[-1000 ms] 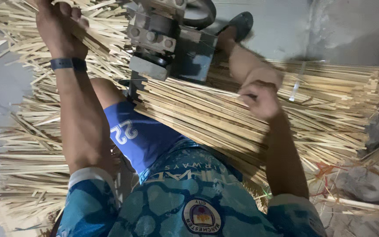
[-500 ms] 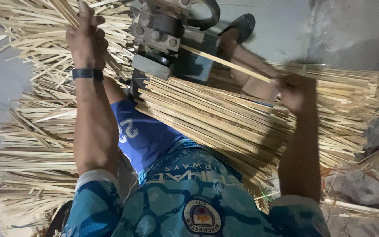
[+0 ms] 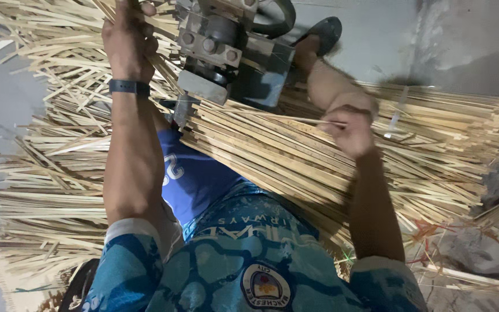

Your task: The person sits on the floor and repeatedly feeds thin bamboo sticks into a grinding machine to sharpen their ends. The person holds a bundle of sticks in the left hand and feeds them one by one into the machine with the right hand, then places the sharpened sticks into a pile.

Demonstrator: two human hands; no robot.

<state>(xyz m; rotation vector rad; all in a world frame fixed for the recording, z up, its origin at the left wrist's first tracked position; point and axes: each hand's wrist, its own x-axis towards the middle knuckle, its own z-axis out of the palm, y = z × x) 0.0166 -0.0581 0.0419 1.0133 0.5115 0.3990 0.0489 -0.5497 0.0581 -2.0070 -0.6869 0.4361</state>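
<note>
A grey metal machine [image 3: 220, 49] with a wheel stands in front of me among bamboo strips. My left hand [image 3: 125, 40], a dark band on its wrist, is closed on a bunch of strips just left of the machine. My right hand [image 3: 350, 130] pinches one thin bamboo strip [image 3: 295, 120] that runs from the machine's right side to my fingers. Under my right hand a thick bundle of strips [image 3: 284, 162] lies across my lap.
Loose bamboo strips [image 3: 47, 173] are piled over the floor on my left. A tied bundle [image 3: 451, 138] lies to the right. My foot in a dark sandal [image 3: 321, 34] rests beside the machine, with grey concrete floor [image 3: 376, 40] behind it.
My left hand has risen higher beside the machine. My right hand swung out to the right with a thin strip, then came back left, still holding one.
</note>
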